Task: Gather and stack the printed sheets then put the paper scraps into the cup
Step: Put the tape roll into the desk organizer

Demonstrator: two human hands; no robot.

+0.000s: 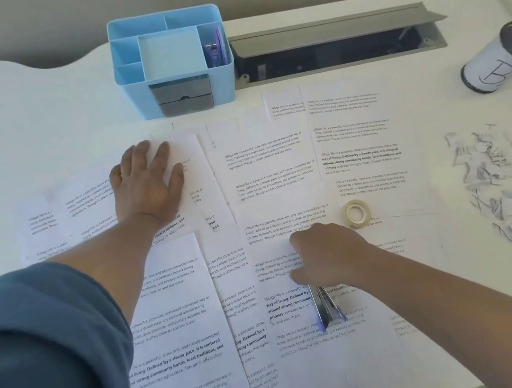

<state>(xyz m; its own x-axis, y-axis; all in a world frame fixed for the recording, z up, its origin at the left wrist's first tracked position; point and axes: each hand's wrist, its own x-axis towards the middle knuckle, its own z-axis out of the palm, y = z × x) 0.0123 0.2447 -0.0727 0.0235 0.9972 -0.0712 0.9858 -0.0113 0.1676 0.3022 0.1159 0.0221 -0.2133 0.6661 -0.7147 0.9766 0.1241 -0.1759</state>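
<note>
- Nearest the camera at 7 o'clock, a blue fabric sleeve covers the left upper arm; the forearm beyond it is bare
- Printed sheets of thin white paper, rectangular and covered in repeated black paragraphs, some bold, lie overlapping and fanned across the white bench from 7 o'clock through the middle to 2 o'clock
- Left hand, at 10 o'clock from the middle, lies flat with fingers straight and slightly spread, palm pressing down on a tilted sheet
- Right hand, just below the middle toward 5 o'clock, has its fingers curled down over the upper end of a stapler, a narrow metal body with blue-purple plastic at its near end, lying on the sheets; I cannot tell how firmly it grips
- Tape roll, a small clear yellowish ring, rests on a sheet just beyond the right hand at 1 o'clock from it
- Paper scraps, small torn and crumpled white bits with grey print, lie scattered in a loose heap on the bench at 3 o'clock
- Cup, a cylinder wrapped in white paper with a handwritten letter and a dark mesh-looking mouth, stands at 2 o'clock, apart from the scraps
- Light blue plastic organizer, boxy with several compartments and a small grey drawer front, stands at 12 o'clock; purple scissors stand in its right compartment
- Grey metal cable hatch, its lid raised, is set into the bench just right of the organizer
</note>
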